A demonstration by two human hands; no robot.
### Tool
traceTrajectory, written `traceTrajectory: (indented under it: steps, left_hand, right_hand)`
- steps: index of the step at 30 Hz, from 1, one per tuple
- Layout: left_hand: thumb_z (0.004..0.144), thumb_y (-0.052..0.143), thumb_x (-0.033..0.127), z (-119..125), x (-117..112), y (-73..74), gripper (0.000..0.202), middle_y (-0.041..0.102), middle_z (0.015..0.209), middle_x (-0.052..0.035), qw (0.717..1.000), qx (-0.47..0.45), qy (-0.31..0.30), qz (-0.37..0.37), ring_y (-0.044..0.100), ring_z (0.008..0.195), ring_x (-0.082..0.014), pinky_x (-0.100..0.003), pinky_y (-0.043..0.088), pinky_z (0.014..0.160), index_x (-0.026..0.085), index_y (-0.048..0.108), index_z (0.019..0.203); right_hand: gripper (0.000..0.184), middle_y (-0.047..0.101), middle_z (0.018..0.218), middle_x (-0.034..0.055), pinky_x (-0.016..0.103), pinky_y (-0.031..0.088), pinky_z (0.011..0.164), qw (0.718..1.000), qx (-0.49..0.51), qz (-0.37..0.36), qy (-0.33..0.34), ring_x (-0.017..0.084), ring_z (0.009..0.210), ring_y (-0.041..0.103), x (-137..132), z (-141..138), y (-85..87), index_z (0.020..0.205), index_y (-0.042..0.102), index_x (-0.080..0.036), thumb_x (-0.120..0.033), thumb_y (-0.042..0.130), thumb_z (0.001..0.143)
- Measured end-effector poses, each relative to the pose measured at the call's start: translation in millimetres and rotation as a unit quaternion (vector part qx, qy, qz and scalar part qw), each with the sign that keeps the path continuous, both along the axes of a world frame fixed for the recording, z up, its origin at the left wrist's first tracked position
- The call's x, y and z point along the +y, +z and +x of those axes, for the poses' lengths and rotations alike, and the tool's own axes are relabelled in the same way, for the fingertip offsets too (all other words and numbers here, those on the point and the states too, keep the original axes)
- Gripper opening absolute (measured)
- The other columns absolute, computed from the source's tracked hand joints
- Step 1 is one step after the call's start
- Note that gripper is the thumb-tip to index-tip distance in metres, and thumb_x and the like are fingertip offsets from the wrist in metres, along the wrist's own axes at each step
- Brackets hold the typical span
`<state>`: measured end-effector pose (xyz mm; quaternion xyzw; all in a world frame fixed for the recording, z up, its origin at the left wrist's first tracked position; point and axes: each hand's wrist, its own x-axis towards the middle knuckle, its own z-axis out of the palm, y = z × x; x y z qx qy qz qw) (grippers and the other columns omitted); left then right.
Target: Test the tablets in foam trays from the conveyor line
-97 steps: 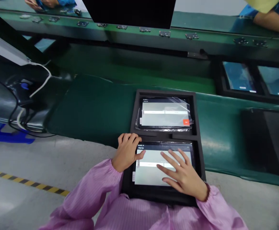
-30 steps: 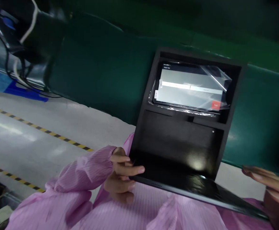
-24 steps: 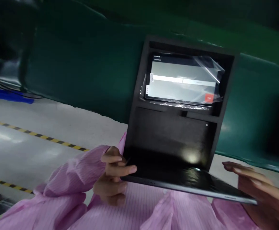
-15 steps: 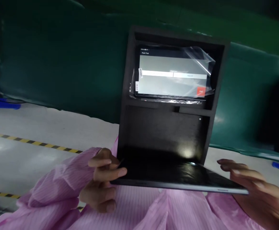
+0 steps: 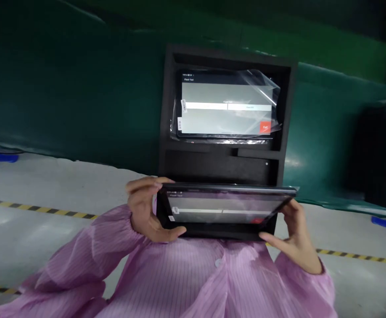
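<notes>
**Tablet held by both ends above black foam tray**

Held item: tablet (image 5: 224, 211), lifted clear of the tray's near compartment, screen lit and tipped steeply towards the wearer, long edge level. Pale test page on screen, red patch near the lower right corner.

Left hand (image 5: 145, 210): clamped on the tablet's left end, fingers curled over the top edge, thumb beneath the lower corner.

Right hand (image 5: 295, 236): clamped on the tablet's right end, fingers behind the far edge, thumb along the bottom.

Black foam tray (image 5: 287, 115): two compartments, resting against the green conveyor belt (image 5: 80, 97). Far compartment occupied by second tablet (image 5: 224, 108), in loose clear plastic wrap (image 5: 262, 81), screen lit, red button at lower right. Near compartment just behind the held tablet, partly hidden by it.

Pink striped sleeves (image 5: 90, 260) on both arms. Grey floor (image 5: 30, 221) with yellow-and-black striped tape (image 5: 40, 212).
</notes>
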<state>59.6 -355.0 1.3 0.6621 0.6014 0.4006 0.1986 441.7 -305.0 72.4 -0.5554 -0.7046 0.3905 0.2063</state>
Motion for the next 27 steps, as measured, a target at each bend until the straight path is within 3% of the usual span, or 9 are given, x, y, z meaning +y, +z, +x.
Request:
traceTrajectory:
  steps: [2, 5, 10, 15, 20, 23, 25, 27]
  left_hand:
    - [0.061, 0.06, 0.073, 14, 21, 13.6, 0.084, 0.04, 0.117, -0.0068, 0.998, -0.015, 0.026, 0.057, 0.059, 0.093, -0.0274, -0.049, 0.06, 0.062, 0.041, 0.025, 0.132]
    - [0.065, 0.059, 0.069, 24, 34, 26.1, 0.083, 0.036, 0.119, -0.0085, 1.0, 0.006, 0.001, 0.018, 0.058, 0.097, -0.0283, -0.049, 0.061, 0.067, 0.04, 0.019, 0.133]
    - [0.064, 0.078, 0.053, 12, 35, 36.6, 0.114, 0.034, 0.135, -0.0143, 0.991, 0.022, -0.132, -0.009, 0.048, 0.125, -0.0368, -0.059, 0.051, 0.1, 0.034, 0.006, 0.15]
    - [0.064, 0.083, 0.054, 3, 41, 48.4, 0.131, 0.026, 0.148, -0.0243, 0.968, 0.109, -0.222, -0.041, 0.034, 0.139, -0.0452, -0.066, 0.038, 0.106, 0.027, -0.009, 0.153]
    - [0.067, 0.082, 0.053, 0, 42, 45.2, 0.129, 0.03, 0.15, -0.0242, 0.961, 0.145, -0.231, -0.045, 0.032, 0.141, -0.0446, -0.066, 0.035, 0.108, 0.028, -0.011, 0.152]
    - [0.059, 0.084, 0.063, -2, 42, 44.7, 0.139, 0.028, 0.151, -0.0257, 0.965, 0.122, -0.228, -0.042, 0.034, 0.14, -0.0456, -0.065, 0.036, 0.108, 0.027, -0.011, 0.153]
    - [0.054, 0.082, 0.071, -4, 43, 48.1, 0.147, 0.025, 0.153, -0.0284, 0.967, 0.097, -0.226, -0.061, 0.035, 0.139, -0.0461, -0.063, 0.037, 0.107, 0.022, -0.014, 0.154]
    - [0.06, 0.079, 0.07, -7, 47, 55.0, 0.142, 0.025, 0.154, -0.0294, 0.968, 0.103, -0.218, -0.074, 0.037, 0.138, -0.0445, -0.062, 0.037, 0.108, 0.017, -0.014, 0.154]
  right_hand:
    - [0.075, 0.058, 0.118, 0.0104, 0.039, 0.059, 0.079, 0.999, -0.01, 0.021, -0.039, 0.026, 0.099, 0.065, 0, -13, -6.1, 0.142, 0.036, -0.028, -0.048, 0.076, 0.081]
    - [0.069, 0.059, 0.11, 0.0097, 0.035, 0.058, 0.071, 0.996, -0.007, 0.055, -0.064, 0.024, 0.091, 0.065, 1, -29, -9.9, 0.138, 0.038, -0.024, -0.042, 0.075, 0.083]
    - [0.078, 0.054, 0.128, 0.0143, 0.044, 0.058, 0.084, 0.995, -0.023, 0.068, -0.063, 0.029, 0.11, 0.061, 2, -35, -8.9, 0.147, 0.031, -0.025, -0.044, 0.073, 0.084]
    - [0.081, 0.046, 0.142, 0.0145, 0.054, 0.053, 0.092, 0.997, -0.031, 0.05, -0.045, 0.034, 0.121, 0.055, 4, -35, -4.2, 0.153, 0.026, -0.029, -0.046, 0.068, 0.087]
    - [0.08, 0.055, 0.126, 0.0132, 0.051, 0.056, 0.086, 0.996, -0.047, 0.05, -0.048, 0.032, 0.109, 0.059, 5, -37, -4.8, 0.154, 0.027, -0.027, -0.047, 0.066, 0.088]
    - [0.075, 0.056, 0.118, 0.0123, 0.047, 0.057, 0.076, 0.994, -0.064, 0.056, -0.064, 0.029, 0.095, 0.062, 3, -34, -0.3, 0.153, 0.033, -0.028, -0.05, 0.064, 0.088]
    - [0.062, 0.058, 0.12, 0.0118, 0.051, 0.055, 0.084, 0.988, -0.085, 0.103, -0.073, 0.03, 0.099, 0.063, 5, -32, 10.3, 0.147, 0.043, -0.029, -0.048, 0.062, 0.091]
    - [0.045, 0.064, 0.118, 0.0105, 0.055, 0.047, 0.097, 0.966, -0.118, 0.204, -0.107, 0.032, 0.106, 0.063, 13, -31, 25.9, 0.137, 0.056, -0.028, -0.041, 0.06, 0.093]
